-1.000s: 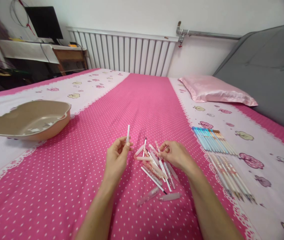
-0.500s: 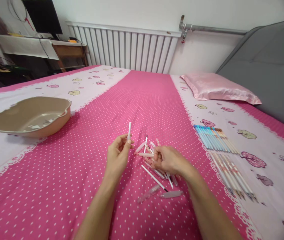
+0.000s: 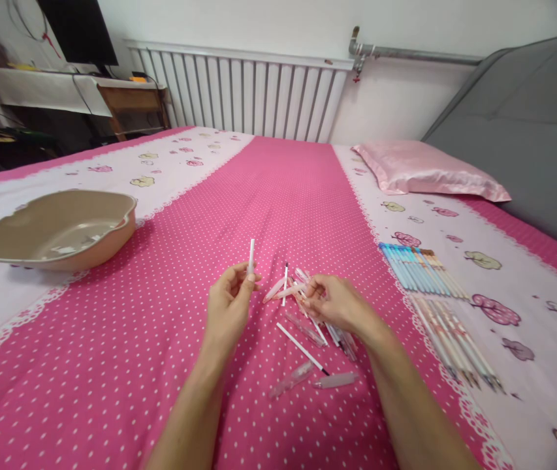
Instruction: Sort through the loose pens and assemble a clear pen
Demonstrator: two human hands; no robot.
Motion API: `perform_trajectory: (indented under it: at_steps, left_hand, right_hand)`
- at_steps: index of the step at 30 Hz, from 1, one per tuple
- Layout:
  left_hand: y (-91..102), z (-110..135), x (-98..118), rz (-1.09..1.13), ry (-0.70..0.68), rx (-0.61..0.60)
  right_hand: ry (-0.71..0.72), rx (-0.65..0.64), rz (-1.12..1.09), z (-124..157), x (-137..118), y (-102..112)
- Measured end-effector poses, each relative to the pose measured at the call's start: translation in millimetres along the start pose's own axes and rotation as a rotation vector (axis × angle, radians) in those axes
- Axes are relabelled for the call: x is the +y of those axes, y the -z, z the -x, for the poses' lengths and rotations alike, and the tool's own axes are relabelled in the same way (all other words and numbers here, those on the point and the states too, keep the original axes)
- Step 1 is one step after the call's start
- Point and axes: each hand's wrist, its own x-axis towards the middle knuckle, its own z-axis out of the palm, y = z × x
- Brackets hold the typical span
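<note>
Currently, left hand (image 3: 229, 297) grips a slim white tube (image 3: 252, 251) near its lower end, upright above the dotted bed cover (image 3: 258, 196). Right hand (image 3: 334, 301): fingers curled narrow at the heap of loose pen parts (image 3: 305, 328); from where I stand, I cannot tell whether anything is pinched. Markings: reddish print on some barrels, too small to read. Nearer the person, a white refill (image 3: 302, 349) with a dark tip lies slantwise; below it, a clear barrel (image 3: 292, 380) and a frosted barrel (image 3: 337, 380) lie close together. Container: tan basin (image 3: 111, 247) on the left of the bed, small white scraps (image 3: 64, 250) on its floor. To the right, two orderly rows: blue and beige pens (image 3: 422, 271) farther off, pale pens (image 3: 459, 346) with reddish bands nearer. Pink pillow (image 3: 429, 171) lies beyond both rows, beside the grey headboard (image 3: 518, 130).
</note>
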Motion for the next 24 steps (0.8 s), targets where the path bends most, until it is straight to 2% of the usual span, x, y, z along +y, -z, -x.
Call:
perform_trajectory:
  at_steps: [3, 8, 16, 20, 24]
  left_hand:
    - [0.2, -0.3, -0.9, -0.001, -0.002, -0.003]
    - [0.8, -0.8, -2.6, 0.023, -0.022, -0.011]
    - [-1.7, -1.1, -4.3, 0.050, -0.024, -0.014]
    - [-3.1, -0.3, -3.9, 0.056, -0.018, -0.021]
    - [-4.4, 0.7, -3.3, 0.068, -0.019, -0.033]
  right_hand:
    - [-0.005, -0.036, -0.021, 1.8, -1.6, 2.7]
    - [0.123, -0.182, 0.084, 5.5, -9.4, 1.1]
    - [0.249, -0.010, 0.601, 18.0, -32.1, -24.2]
    - [0.274, -0.059, 0.695, 22.6, -38.6, -32.4]
    - [0.270, -0.138, 0.684, 24.6, -40.6, -29.6]
